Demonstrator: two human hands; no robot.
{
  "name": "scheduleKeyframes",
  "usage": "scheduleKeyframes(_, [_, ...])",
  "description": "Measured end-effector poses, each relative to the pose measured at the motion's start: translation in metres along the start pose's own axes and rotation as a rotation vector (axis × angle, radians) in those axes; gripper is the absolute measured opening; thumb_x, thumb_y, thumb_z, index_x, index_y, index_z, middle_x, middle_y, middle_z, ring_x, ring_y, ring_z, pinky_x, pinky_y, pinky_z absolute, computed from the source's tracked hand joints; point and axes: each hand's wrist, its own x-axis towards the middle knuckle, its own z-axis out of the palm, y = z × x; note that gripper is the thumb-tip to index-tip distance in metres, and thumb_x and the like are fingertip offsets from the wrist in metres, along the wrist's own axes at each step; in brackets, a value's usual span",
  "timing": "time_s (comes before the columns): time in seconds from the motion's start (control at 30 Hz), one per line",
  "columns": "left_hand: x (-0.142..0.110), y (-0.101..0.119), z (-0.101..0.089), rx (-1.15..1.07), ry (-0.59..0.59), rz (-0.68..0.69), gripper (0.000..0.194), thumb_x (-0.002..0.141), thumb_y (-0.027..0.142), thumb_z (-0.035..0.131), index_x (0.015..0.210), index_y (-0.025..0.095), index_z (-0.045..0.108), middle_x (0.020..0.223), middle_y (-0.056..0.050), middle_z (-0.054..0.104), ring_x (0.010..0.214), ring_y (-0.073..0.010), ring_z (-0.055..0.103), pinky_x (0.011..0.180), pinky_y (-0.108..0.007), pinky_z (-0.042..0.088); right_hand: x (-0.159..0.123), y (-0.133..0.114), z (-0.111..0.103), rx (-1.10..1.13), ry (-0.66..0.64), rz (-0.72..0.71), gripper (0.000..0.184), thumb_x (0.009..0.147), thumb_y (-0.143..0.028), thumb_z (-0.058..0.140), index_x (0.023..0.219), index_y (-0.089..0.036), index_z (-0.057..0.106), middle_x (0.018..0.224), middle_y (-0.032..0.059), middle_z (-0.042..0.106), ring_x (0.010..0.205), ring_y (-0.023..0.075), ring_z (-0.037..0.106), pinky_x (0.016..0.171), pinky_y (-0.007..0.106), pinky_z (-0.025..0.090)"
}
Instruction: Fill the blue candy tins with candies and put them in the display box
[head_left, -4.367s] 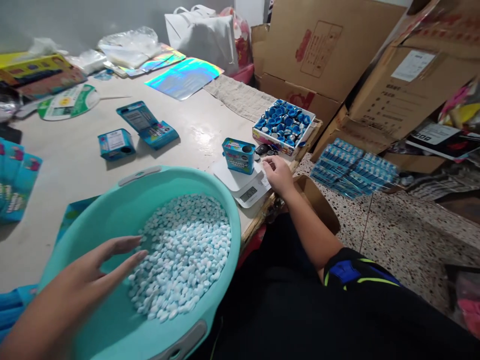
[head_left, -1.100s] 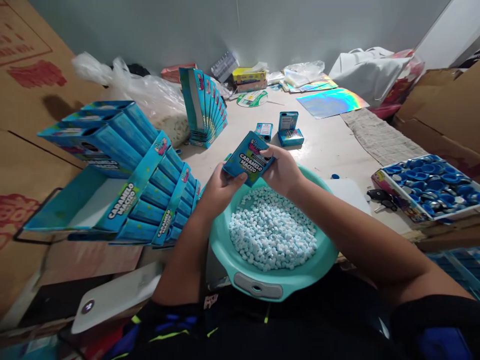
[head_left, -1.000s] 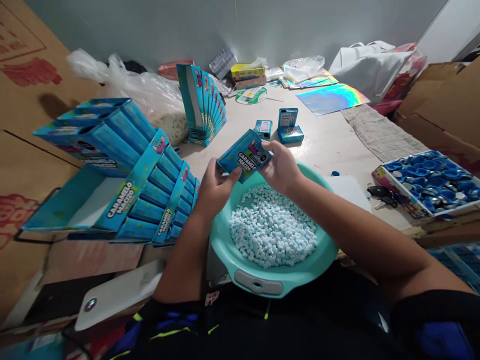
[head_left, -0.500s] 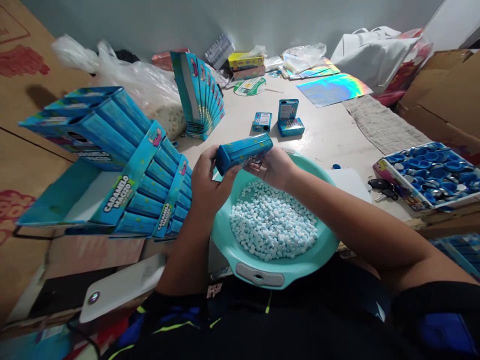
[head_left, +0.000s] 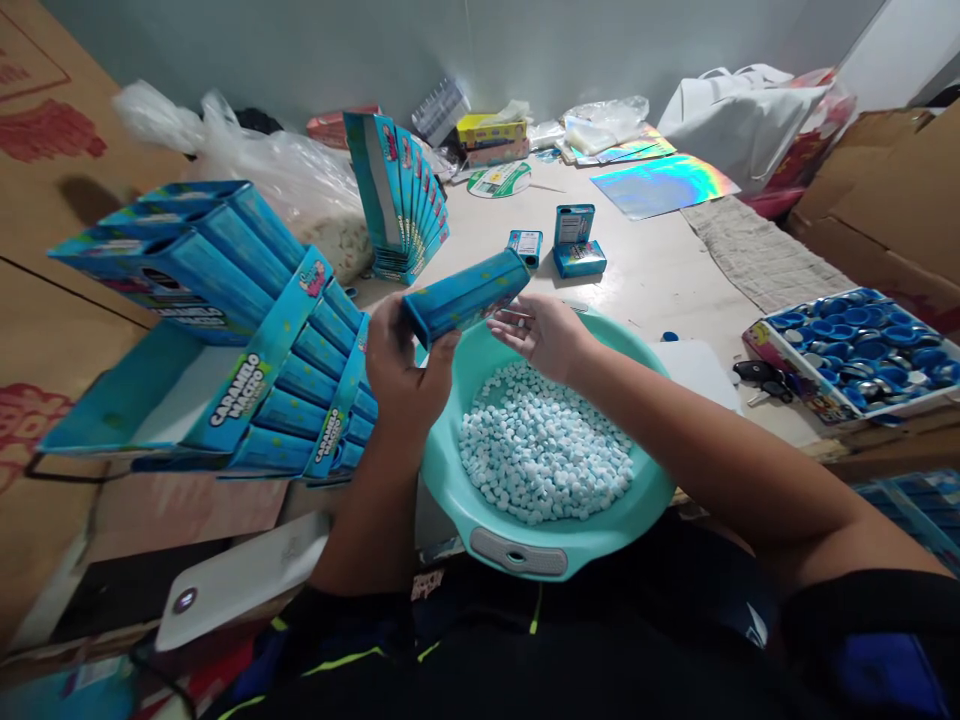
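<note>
Nearest, a teal plastic basin (head_left: 450, 490) of pale blue candies (head_left: 544, 445) sits below a blue candy box (head_left: 465, 297), tilted and clamped by the fingers of the left hand (head_left: 405, 365); the right hand (head_left: 540, 335) has come off it, fingers apart, just beside it, with blue display cartons (head_left: 277, 390) farther left.

The pale table (head_left: 645, 285) carries a holographic sheet (head_left: 664, 186), small blue tins (head_left: 579, 257), keys (head_left: 759, 378) and a tray of blue caps (head_left: 855, 352)

Grey wall (head_left: 300, 50) behind wkbench (head_left: 645, 280) (cardbd boxes (head_left: 885, 200) rt)
</note>
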Motion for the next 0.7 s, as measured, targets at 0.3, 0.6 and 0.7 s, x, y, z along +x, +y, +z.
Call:
scheduleKeyframes(0.3, [0.001,-0.003,0.000,0.032,-0.205,-0.082,0.066,0.091,0.068,0.070,0.139,0.025,0.057,0.129,-0.012,0.067,0.124,-0.0328,0.067,0.106,-0.049,0.056,-0.004,-0.003,0.005,0.004,-0.074,0.028,0.007,0.081,-0.020,0.060,0.084,-0.023,0.066,0.083,0.0052,0.072,0.090,0.0193,0.067,0.094,0.035,0.060])
scheduleKeyframes(0.6, [0.002,0.002,-0.001,-0.065,-0.288,-0.169,0.066,0.093,0.070,0.066,0.140,0.024,0.058,0.129,-0.012,0.070,0.118,-0.0306,0.071,0.103,-0.046,0.059,-0.009,-0.001,0.010,0.044,-0.013,0.026,0.016,0.085,-0.018,0.052,0.087,-0.021,0.067,0.077,0.0036,0.071,0.085,0.0192,0.068,0.089,0.037,0.060])
scheduleKeyframes(0.7, [0.001,-0.001,-0.001,-0.042,-0.137,-0.107,0.070,0.091,0.073,0.065,0.142,0.026,0.057,0.133,-0.011,0.068,0.125,-0.0323,0.068,0.107,-0.048,0.057,-0.009,0.001,0.011,0.031,-0.012,0.026,0.014,0.083,-0.018,0.053,0.085,-0.021,0.067,0.079,0.0047,0.073,0.083,0.0188,0.067,0.090,0.039,0.060])
